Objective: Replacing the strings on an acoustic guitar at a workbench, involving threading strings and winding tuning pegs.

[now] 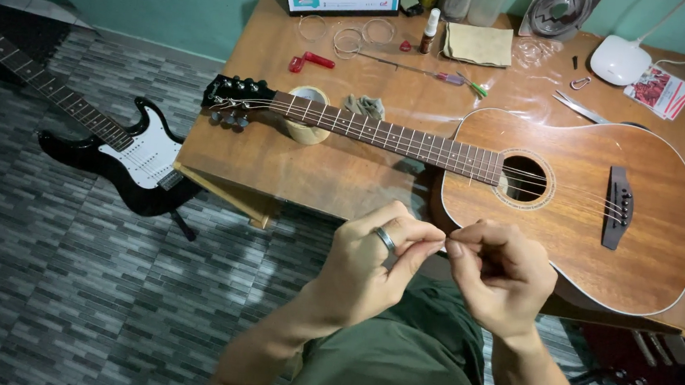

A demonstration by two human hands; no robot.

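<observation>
Seated at a wooden table [344, 180], I bring my left hand [369, 262] and right hand [498, 274] together above my lap, thumb and forefinger of each pinched shut at the point where they meet. Whatever sits between the fingertips is too fine to make out; it may be the end of a guitar string [445, 242], but I cannot tell for certain. A ring shows on my left hand.

Just beyond my hands an acoustic guitar [568, 197] lies flat on the table, its neck propped on a roll of tape [309, 122] and its headstock [235, 94] pointing to my left. Farther back lie coiled strings [357, 39], a red string winder [311, 61], a small bottle [431, 29], a folded cloth [478, 44], a screwdriver [446, 77] and tweezers [578, 108]. A black-and-white electric guitar [124, 159] rests on the tiled floor [57, 291] to my left.

Wire this thin would, I judge, be light, springy and slippery, quick to kink and sharp at its tip. It is best held close to the end, between the pads of finger and thumb, with firm pressure and no hard bend.
</observation>
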